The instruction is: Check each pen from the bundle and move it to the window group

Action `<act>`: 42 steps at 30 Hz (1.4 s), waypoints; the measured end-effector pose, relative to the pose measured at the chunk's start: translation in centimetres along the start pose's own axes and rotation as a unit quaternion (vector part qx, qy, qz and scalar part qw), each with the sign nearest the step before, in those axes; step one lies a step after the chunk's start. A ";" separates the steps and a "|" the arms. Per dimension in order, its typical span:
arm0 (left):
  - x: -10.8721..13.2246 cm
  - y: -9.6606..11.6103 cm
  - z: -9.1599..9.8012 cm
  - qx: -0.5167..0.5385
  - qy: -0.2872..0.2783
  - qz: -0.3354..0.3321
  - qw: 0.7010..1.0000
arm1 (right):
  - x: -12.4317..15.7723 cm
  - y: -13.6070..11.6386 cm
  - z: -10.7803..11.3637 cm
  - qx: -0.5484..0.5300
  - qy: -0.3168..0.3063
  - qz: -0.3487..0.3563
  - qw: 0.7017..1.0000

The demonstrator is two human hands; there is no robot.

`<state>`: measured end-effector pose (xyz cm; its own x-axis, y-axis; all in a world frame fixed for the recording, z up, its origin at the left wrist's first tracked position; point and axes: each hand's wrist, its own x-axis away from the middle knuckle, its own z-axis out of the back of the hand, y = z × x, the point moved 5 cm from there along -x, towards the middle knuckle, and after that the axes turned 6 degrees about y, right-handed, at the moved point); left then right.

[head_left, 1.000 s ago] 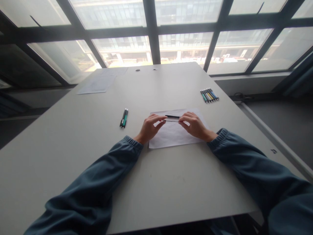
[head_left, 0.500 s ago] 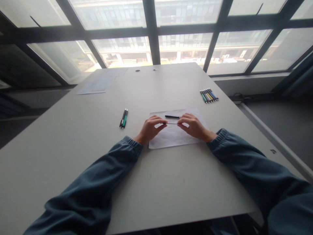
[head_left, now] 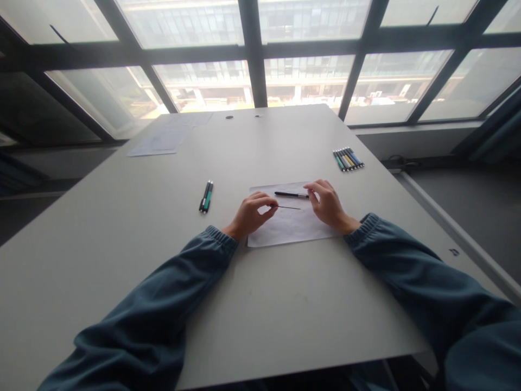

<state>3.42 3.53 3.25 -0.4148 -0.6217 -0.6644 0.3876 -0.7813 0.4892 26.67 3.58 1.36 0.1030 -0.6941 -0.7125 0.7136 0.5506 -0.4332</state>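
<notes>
My left hand [head_left: 253, 214] pinches one end of a thin dark pen refill [head_left: 290, 207] between thumb and fingertips. Its free end points right, over a white sheet of paper [head_left: 285, 233]. On the sheet, beyond the refill, lies a black pen barrel [head_left: 290, 194] with a lighter right end. My right hand [head_left: 328, 205] is beside that end, thumb and fingers apart and nothing seen between them. Whether its fingers touch the barrel, I cannot tell.
Two pens [head_left: 206, 196], one with green, lie left of the sheet. A row of several coloured pens [head_left: 349, 159] sits at the right. More papers [head_left: 157, 141] rest at the far left of the white table [head_left: 260, 309]. Windows stand behind.
My right hand has let go of the refill's right end and moved slightly up and right, toward the pen barrel's end. My left hand stays in place, still pinching the refill.
</notes>
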 end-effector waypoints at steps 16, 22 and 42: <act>0.0 0.0 -0.1 0.006 -0.008 -0.001 1.000 | 0.6 1.1 -1.5 0.031 -0.105 -0.024 0.994; 0.0 -0.1 -0.1 0.010 0.001 0.003 1.000 | 0.4 0.8 -1.4 0.010 -0.079 -0.001 0.997; -0.1 -0.3 2.8 -0.071 0.214 0.056 0.973 | 0.3 1.7 -0.3 0.101 -0.022 -0.087 0.991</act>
<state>1.02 3.71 4.79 0.0060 -0.5999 -0.8001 0.5326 -0.6753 0.5103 27.66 4.48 0.26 -0.0068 -0.7922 -0.6102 0.8469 0.3200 -0.4247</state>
